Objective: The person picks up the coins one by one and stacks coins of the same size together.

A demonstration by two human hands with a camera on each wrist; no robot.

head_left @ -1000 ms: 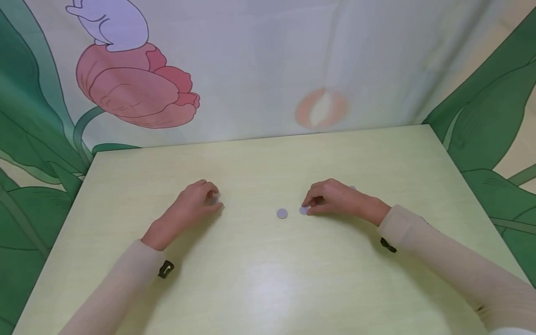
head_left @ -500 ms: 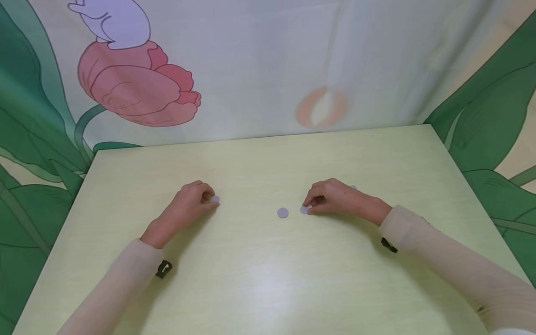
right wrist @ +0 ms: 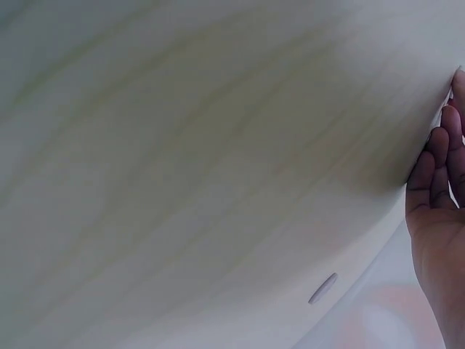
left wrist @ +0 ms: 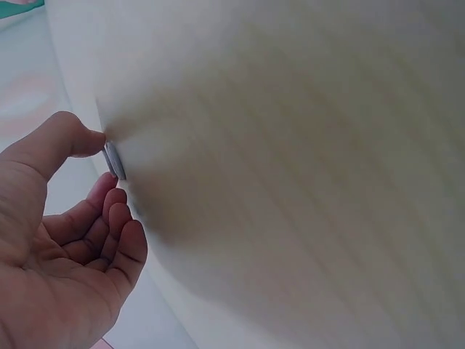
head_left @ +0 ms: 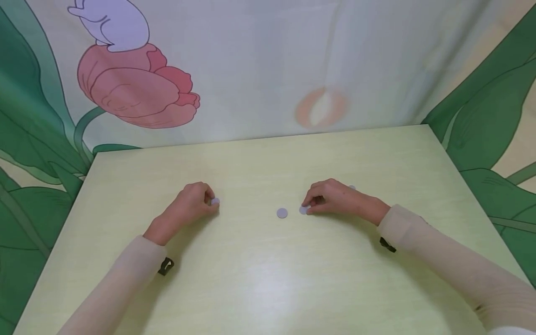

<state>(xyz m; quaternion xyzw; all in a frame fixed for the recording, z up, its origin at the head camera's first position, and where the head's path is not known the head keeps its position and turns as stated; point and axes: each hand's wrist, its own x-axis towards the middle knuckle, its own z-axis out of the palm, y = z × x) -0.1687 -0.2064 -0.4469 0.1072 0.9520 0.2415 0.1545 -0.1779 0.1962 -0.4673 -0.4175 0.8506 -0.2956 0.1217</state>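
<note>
My left hand pinches a small grey coin-like disc by its edges between thumb and forefinger, close over the table. In the left wrist view that disc shows edge-on at the fingertips, the other fingers curled beneath. My right hand is low at the table with thumb and fingertips around a second disc, partly covered by the fingers. The right wrist view catches only part of the right hand at its edge. Just left of the right hand, another disc lies flat.
Beyond the right wrist lies one more disc, mostly hidden by the arm in the head view; the right wrist view shows a disc near the table edge. The pale wooden table ends at a printed curtain.
The left thumb and forefinger have come closer together onto their disc, which shows more plainly between them now. The right hand and the disc beside it stay where they were.
</note>
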